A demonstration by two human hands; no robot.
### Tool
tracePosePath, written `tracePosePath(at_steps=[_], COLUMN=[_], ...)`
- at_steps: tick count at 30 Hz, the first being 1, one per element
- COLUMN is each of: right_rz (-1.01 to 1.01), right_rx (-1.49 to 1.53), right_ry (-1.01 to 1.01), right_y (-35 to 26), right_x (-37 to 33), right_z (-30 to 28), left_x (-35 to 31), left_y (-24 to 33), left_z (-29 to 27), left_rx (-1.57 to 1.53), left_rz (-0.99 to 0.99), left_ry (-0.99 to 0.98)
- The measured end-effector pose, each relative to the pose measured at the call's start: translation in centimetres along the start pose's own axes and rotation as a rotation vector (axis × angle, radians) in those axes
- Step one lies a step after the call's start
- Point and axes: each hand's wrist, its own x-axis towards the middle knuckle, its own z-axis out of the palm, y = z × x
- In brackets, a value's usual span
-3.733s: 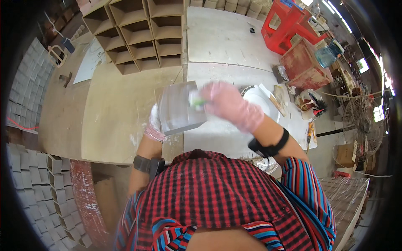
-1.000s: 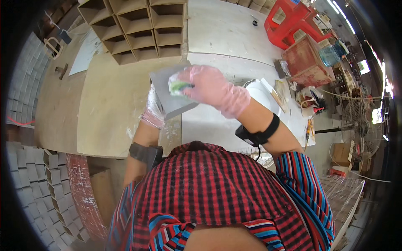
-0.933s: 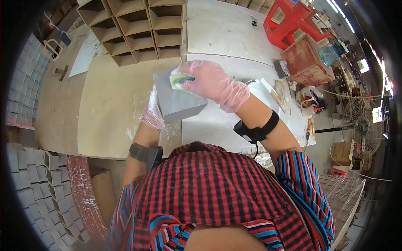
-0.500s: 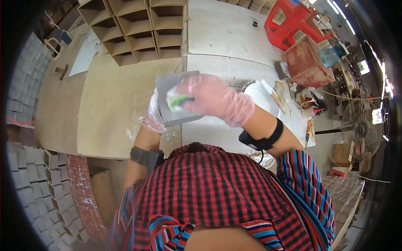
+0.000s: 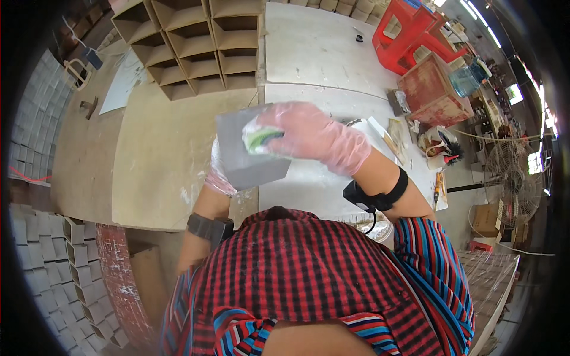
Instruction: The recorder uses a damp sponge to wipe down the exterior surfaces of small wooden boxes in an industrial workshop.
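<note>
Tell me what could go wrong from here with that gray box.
The gray box might tilt or slip: the right hand holds a green-and-white sponge against its face, while the left hand supports it at the left side, its fingers hidden.

White smears mark the table, so the box could pick up residue if it touched down there.

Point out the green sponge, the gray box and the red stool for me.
Green sponge (image 5: pixel 262 140), head view: its exposed green part.
Gray box (image 5: pixel 242 165), head view: its broad upper face.
Red stool (image 5: pixel 406 44), head view: its frame between openings.
</note>
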Motion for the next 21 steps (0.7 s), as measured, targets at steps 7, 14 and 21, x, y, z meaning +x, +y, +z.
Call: tracePosePath(at_steps=[7,14,21], right_rz=[0.386,-0.120,-0.016], right_rx=[-0.279,-0.516,-0.759], right_ry=[0.122,0.265,0.129], right_y=[4.5,-2.6,-0.5], right_x=[2.5,-0.5,-0.2], right_z=[-0.8,-0.9,-1.0], left_x=[-0.3,-0.2,-0.5], left_y=[-0.2,1.1,1.2], left_z=[2.4,2.1,2.4], left_rx=[-0.011,0.363,1.391], left_rz=[-0.041,0.077,0.306], left_ry=[0.099,0.017,-0.050])
